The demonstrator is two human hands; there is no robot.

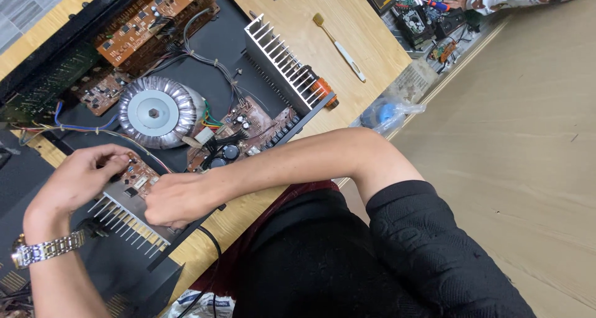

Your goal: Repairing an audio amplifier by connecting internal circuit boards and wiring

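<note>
Left hand [77, 178]: fingers pinched on circuit board [139, 176], steadying it. Right hand [180, 200]: closed on heat sink [127, 222], 7 o'clock of round transformer [154, 112]. Brush [338, 45] on table [335, 20], 2 o'clock.

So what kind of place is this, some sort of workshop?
Probably an electronics repair workshop. An opened amplifier chassis with a ring-shaped transformer lies on a wooden bench, both hands work at a finned heatsink, and more circuit boards sit nearby.
</note>
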